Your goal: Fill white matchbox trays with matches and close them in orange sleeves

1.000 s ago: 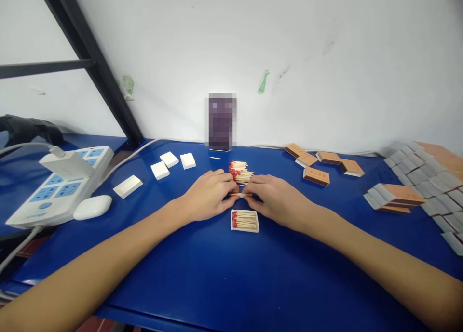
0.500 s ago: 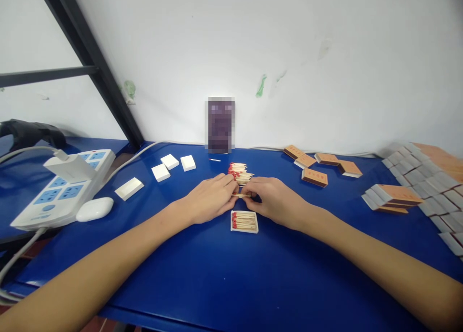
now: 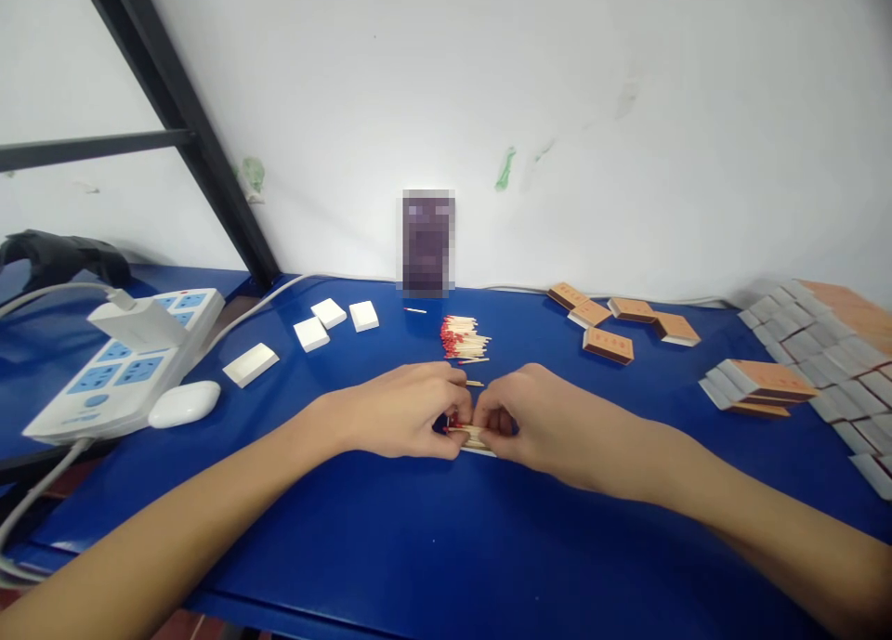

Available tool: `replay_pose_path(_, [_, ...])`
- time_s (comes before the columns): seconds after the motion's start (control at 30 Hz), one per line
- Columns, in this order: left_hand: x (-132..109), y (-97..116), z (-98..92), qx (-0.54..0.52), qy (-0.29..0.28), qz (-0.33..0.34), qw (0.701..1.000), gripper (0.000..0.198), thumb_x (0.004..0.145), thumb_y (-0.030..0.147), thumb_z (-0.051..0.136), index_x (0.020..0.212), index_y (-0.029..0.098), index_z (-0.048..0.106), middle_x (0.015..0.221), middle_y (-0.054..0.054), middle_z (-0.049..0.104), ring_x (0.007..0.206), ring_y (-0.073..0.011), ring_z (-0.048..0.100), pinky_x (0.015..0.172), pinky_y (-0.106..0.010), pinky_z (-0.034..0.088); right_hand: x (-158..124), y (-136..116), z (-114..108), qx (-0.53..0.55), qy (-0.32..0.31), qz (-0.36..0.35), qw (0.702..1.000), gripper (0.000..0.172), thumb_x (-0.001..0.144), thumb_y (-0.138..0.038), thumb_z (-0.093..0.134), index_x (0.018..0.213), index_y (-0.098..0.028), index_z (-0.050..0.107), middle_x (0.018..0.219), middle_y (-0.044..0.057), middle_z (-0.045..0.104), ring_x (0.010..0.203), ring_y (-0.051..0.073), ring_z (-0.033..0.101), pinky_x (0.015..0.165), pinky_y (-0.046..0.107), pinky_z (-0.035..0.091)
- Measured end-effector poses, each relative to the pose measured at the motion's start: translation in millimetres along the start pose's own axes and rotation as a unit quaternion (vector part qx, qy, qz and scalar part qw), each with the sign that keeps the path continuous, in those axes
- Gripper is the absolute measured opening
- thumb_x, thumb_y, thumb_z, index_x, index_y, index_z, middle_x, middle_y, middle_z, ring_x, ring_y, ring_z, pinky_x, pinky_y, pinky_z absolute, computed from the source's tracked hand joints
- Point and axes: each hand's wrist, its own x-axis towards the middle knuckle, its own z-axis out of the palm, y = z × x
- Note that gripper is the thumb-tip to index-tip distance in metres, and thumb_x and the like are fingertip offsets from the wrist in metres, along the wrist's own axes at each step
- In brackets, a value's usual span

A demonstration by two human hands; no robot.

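On the blue surface [image 3: 390, 538], matches [image 3: 475, 438] sat right between the left hand [image 3: 418, 412] and right hand [image 3: 550, 426], both pinched onto them, over a mostly hidden white tray [image 3: 480, 452].

"What do we wear on our arms?"
"We go bare: our left forearm [image 3: 202, 519] and right forearm [image 3: 739, 502] are uncovered as far as our view reaches, both long, slender and smooth, narrowing to a slim left wrist [image 3: 334, 424] and right wrist [image 3: 637, 454]."
"And on our hands?"
"Bare as well: our left hand [image 3: 411, 410] and right hand [image 3: 540, 422] have smooth, rounded backs and slim fingers [image 3: 456, 397]."
"How do our fingernails look?"
"We find them too small to tell."
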Motion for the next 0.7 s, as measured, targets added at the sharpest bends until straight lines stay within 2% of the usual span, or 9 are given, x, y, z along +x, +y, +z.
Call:
replay_pose_path(0.17, [0.0,-4.6,0.7,-0.038,0.019,0.009,0.999,0.008,0.079,0.026,0.063,0.078,0.018,0.060,0.076,0.001,0.058,0.072,-0.0122,0.054,0.068,-0.027,0.042,1.1,-0.6,1.0,-0.005,0.011,-0.023,1.000,0.033,0.087,-0.027,0.054,0.054,-0.020,0.057,0.051,-0.003,0.046,0.044,0.008,0.032,0.041,0.025,0.026])
replay_pose_path(0.27, [-1.9,-10.1,-3.8,-0.059,0.019,-0.008,0.998,0.016,0.075,0.028,0.066,0.087,0.018,0.061,0.078,0.002,0.058,0.065,-0.0103,0.051,0.063,-0.025,0.042,-0.7,3.4,-2.0,0.002,0.024,-0.045,0.999,0.026,0.086,-0.028,0.056,0.062,-0.021,0.064,0.056,-0.001,0.055,0.047,0.010,0.043,0.043,0.025,0.031])
replay_pose_path(0.37, [-4.0,-18.0,-9.9,-0.089,0.007,-0.033,0.995,0.030,0.072,0.038,0.072,0.093,0.019,0.062,0.078,0.002,0.057,0.064,-0.0104,0.051,0.058,-0.024,0.040,-2.6,8.0,-6.0,0.009,0.044,-0.052,0.998,0.015,0.084,-0.026,0.058,0.075,-0.023,0.070,0.069,0.001,0.066,0.056,0.012,0.055,0.048,0.024,0.038])
replay_pose_path(0.5, [-4.9,-28.6,-14.0,-0.127,-0.013,-0.057,0.990,0.046,0.070,0.050,0.075,0.104,0.020,0.067,0.079,0.000,0.059,0.065,-0.0112,0.052,0.057,-0.023,0.038,-1.9,14.1,-9.5,0.013,0.045,-0.043,0.998,0.012,0.084,-0.026,0.059,0.084,-0.023,0.071,0.078,0.001,0.069,0.065,0.013,0.061,0.053,0.023,0.044])
replay_pose_path(0.7, [-3.1,-33.5,-11.0,-0.145,-0.026,-0.073,0.986,0.041,0.075,0.049,0.073,0.105,0.021,0.071,0.079,0.000,0.063,0.065,-0.0108,0.054,0.058,-0.023,0.040,1.5,22.2,-9.7,-0.019,0.069,-0.052,0.996,0.016,0.087,-0.033,0.058,0.094,-0.024,0.069,0.088,0.003,0.067,0.071,0.015,0.060,0.057,0.026,0.044])
